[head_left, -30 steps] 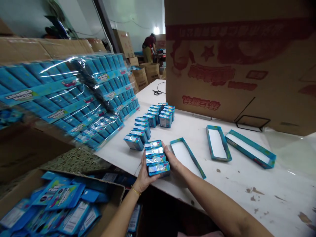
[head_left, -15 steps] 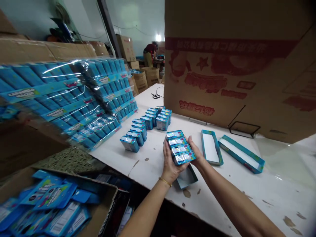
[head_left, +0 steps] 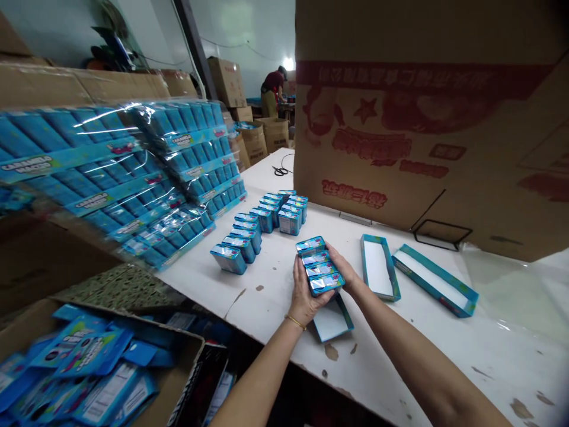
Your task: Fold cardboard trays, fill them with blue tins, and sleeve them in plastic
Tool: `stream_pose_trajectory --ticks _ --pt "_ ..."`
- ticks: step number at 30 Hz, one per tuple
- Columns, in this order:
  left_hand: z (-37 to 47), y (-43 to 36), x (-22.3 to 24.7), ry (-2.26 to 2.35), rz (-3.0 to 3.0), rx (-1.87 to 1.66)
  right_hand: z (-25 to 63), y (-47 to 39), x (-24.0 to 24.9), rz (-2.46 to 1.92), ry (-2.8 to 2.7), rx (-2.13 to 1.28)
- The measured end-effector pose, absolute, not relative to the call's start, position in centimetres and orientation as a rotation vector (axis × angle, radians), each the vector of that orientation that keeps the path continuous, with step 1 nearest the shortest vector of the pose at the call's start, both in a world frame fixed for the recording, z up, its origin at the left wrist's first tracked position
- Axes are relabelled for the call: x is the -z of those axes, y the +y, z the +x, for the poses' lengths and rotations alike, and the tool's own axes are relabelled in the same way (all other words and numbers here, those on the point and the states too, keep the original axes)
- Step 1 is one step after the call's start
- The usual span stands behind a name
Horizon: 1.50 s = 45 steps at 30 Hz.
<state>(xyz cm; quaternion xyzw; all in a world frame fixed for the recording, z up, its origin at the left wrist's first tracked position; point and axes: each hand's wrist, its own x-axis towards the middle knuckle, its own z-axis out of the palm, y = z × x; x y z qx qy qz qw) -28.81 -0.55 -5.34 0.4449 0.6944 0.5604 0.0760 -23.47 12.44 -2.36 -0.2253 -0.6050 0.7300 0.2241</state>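
Left hand (head_left: 303, 299) and right hand (head_left: 345, 271) are curved partway closed around a row of four boxes (head_left: 325, 283), which is gripped from both sides. Part of a tray (head_left: 331, 326) on the table (head_left: 278, 299) is hidden behind the row; whether it is touched cannot be told. Other boxes (head_left: 229, 260) are lined up leftward, two more trays (head_left: 381, 270) set rightward.
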Motion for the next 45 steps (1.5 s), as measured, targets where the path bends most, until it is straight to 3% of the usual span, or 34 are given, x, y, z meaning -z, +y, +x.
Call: stream_pose_trajectory --ticks 8,13,15,29,32,35,39,45 --pt "-29.1 -1.9 5.6 2.108 1.317 -1.586 -23.6 13.1 2.1 -0.523 -2.005 -1.849" --pt "-28.3 -2.7 4.8 1.976 1.055 -1.649 -25.4 14.6 -1.5 -0.270 -2.651 -1.149" --pt "-28.1 -3.0 4.8 1.924 0.951 -1.612 -26.1 14.7 -2.1 -0.248 -2.770 -1.024" --pt "-27.3 -4.7 7.2 1.951 1.048 -1.577 -25.3 16.1 0.5 -0.390 -2.419 -1.458" --pt "-27.3 -4.9 7.6 1.966 1.064 -1.564 -24.8 16.7 -0.1 -0.370 -2.642 -1.236" --pt "-27.2 -4.9 8.1 1.996 1.064 -1.558 -23.4 15.4 -1.6 -0.309 -2.904 -0.773" --pt "-26.5 -4.7 8.7 2.011 1.112 -1.577 -21.5 11.4 -2.4 0.055 -3.082 -0.266" --pt "-28.9 -7.0 7.2 2.042 1.061 -1.551 -21.0 9.0 -2.9 0.140 -3.148 -0.206"
